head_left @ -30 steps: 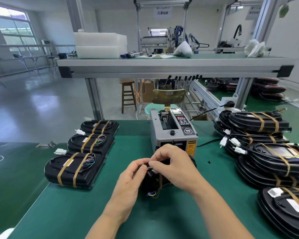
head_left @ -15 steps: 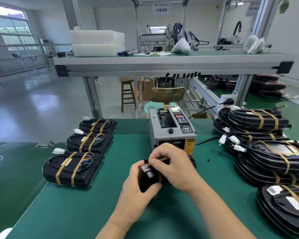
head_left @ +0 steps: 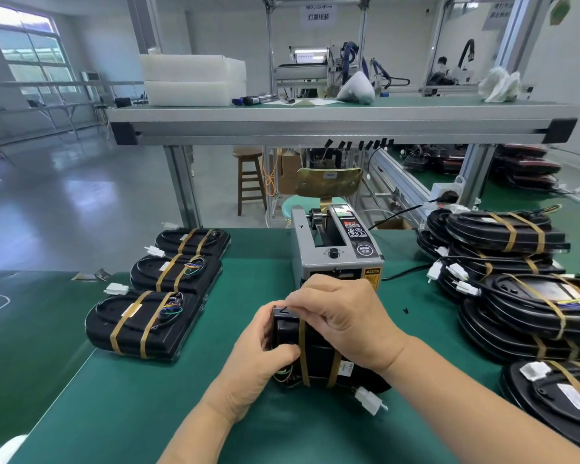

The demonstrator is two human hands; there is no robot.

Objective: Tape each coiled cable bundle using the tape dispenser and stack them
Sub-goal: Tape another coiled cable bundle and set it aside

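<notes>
**Turned cable bundle to bare both tape bands**

Has tipped the long face into sight since half a second ago, showing two tan bands and a white connector where only one end showed before. Holds it close in front of the tape dispenser, about midway between the left and right edges of the tabletop and nearer the near edge than the far one. Props it up on its long side, not flat.

Grips the left end with the left hand, thumb bent across the near face and fingers hidden behind. Reaches over the top with the right hand, fingers curled down and fingertips pressed at the upper edge, just where the left band crosses. Cannot tell whether these touch tape or plastic. Leaves the connector trailing on the green surface at the lower right corner of the bundle.

Faces three taped bundles in a single row along the left edge, each flat and bound with two bands. Has a tall pile of more banded ones heaped along the right edge, white plugs poking out toward the dispenser.
</notes>
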